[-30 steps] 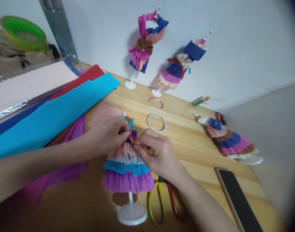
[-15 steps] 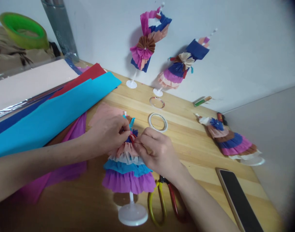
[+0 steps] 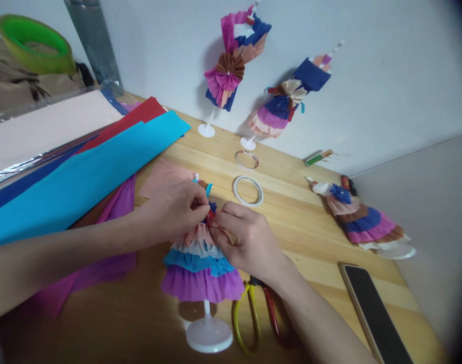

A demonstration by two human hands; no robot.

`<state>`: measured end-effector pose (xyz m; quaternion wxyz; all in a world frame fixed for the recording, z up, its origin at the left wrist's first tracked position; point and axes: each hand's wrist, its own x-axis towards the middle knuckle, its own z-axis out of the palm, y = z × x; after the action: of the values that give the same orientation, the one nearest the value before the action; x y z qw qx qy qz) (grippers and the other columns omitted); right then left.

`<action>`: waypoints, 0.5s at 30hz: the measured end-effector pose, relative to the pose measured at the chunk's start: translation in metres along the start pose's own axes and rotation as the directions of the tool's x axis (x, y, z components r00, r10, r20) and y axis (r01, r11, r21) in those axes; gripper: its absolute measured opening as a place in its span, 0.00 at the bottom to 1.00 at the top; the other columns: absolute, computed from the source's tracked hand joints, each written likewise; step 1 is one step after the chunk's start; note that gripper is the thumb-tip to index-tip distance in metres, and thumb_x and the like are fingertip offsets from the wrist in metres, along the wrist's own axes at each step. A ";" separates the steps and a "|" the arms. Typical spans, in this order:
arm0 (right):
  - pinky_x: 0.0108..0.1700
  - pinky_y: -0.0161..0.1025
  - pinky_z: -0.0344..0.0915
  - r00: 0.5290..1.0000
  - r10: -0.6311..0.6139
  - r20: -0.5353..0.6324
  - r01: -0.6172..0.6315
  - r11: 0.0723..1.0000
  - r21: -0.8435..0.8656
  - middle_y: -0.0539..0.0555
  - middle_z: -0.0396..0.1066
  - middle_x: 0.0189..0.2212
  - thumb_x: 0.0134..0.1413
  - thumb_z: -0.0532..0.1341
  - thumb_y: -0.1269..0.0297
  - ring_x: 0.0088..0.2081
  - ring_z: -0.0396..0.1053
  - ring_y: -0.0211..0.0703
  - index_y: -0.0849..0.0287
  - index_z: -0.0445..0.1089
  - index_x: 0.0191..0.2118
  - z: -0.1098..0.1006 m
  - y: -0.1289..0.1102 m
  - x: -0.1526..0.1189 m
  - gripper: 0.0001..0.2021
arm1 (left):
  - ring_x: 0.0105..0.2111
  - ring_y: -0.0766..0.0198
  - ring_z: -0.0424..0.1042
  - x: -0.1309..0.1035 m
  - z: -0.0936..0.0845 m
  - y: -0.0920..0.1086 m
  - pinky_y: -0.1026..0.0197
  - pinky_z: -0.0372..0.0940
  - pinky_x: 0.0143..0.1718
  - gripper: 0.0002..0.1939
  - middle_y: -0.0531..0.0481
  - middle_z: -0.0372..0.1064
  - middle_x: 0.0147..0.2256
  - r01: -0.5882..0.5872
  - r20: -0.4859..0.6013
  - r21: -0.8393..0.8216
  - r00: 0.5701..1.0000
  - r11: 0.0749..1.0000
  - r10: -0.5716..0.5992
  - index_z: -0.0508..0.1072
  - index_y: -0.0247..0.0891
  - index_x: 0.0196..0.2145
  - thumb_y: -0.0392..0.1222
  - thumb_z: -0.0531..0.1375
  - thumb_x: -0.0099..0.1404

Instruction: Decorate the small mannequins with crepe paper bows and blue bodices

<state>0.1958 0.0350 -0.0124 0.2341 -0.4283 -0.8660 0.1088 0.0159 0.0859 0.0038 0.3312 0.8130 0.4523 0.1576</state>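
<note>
A small dress form [image 3: 204,263] on a round white base stands upright before me, with ruffled paper tiers in pink, white, blue and purple. At its waist, a red strip [image 3: 211,216] shows between my two hands. My left hand [image 3: 178,207] is closed, thumb and fingers pinched at the upper left of the strip. On the right side of the waist, my right hand [image 3: 246,237] is closed with its fingertips on the red strip. The fingers partly hide the bodice and the ends of the strip.
Coloured paper sheets [image 3: 102,167] lie at the left. Scissors [image 3: 253,313] are beside the base, a phone [image 3: 375,313] at the right. Tape rolls [image 3: 248,191] and other dressed forms [image 3: 280,111] stand or lie behind. A bottle [image 3: 96,45] is at the back left.
My left fingertips have shifted slightly right, closer to my right hand at the waist. The red strip's visible part has changed shape a little.
</note>
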 end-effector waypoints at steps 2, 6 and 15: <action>0.28 0.34 0.57 1.000 0.016 0.022 -0.017 0.999 0.043 0.51 0.63 0.25 0.56 0.56 0.74 0.26 0.62 0.36 0.63 0.70 0.26 -0.001 0.000 0.000 0.10 | 0.21 0.69 0.57 0.001 0.002 -0.003 0.62 0.49 0.24 0.14 0.55 0.60 0.16 -0.020 0.020 -0.038 1.000 0.999 0.021 0.63 0.36 0.15 0.34 0.55 0.56; 0.28 0.33 0.56 0.998 0.048 0.047 -0.053 0.994 0.096 0.51 0.63 0.25 0.55 0.57 0.75 0.26 0.62 0.36 0.62 0.71 0.27 -0.001 0.002 0.000 0.08 | 0.22 0.68 0.61 0.003 0.005 -0.009 0.62 0.51 0.24 0.13 0.54 0.65 0.18 -0.029 0.089 -0.166 0.995 0.986 0.044 0.69 0.35 0.18 0.36 0.54 0.59; 0.28 0.34 0.56 0.997 0.062 0.049 -0.068 0.990 0.123 0.51 0.64 0.26 0.55 0.57 0.74 0.27 0.63 0.36 0.62 0.71 0.28 -0.002 0.004 0.000 0.08 | 0.24 0.66 0.62 -0.008 -0.004 -0.003 0.62 0.52 0.25 0.07 0.54 0.66 0.20 0.028 0.094 -0.036 0.995 0.999 -0.024 0.73 0.37 0.22 0.37 0.59 0.56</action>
<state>0.1994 0.0378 -0.0127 0.2375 -0.4382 -0.8481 0.1799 0.0076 0.0817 0.0052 0.3691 0.8071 0.4439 0.1236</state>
